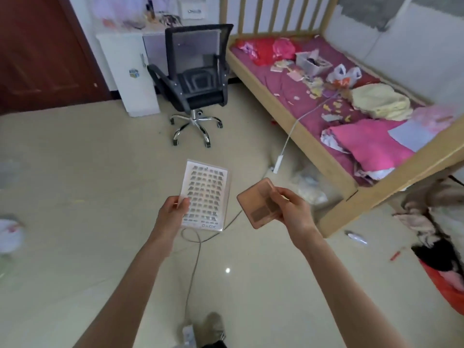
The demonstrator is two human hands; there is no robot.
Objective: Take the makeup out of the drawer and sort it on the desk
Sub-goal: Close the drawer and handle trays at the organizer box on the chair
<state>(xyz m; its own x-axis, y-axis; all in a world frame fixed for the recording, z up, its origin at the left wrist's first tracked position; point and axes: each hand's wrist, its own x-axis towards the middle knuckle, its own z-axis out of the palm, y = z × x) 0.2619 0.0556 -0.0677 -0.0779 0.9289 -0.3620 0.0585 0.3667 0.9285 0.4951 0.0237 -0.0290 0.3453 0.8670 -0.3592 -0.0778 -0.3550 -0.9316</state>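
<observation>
My left hand (173, 212) grips the lower left edge of a flat clear case (207, 195) filled with rows of false lashes. My right hand (288, 209) holds a square brown translucent makeup palette (256, 203) by its right side, thumb on top. Both are held out over the floor in the middle of the room. The white desk (130, 69) stands far ahead at the upper left, with bottles and small makeup items (150, 12) on its top. No drawer can be made out.
A black mesh office chair (195, 79) stands in front of the desk. A wooden bed (339, 116) with pink bedding and scattered clutter fills the right side. A cable (193, 262) trails across the tiled floor. Clothes and a red bag (442, 280) lie at the right.
</observation>
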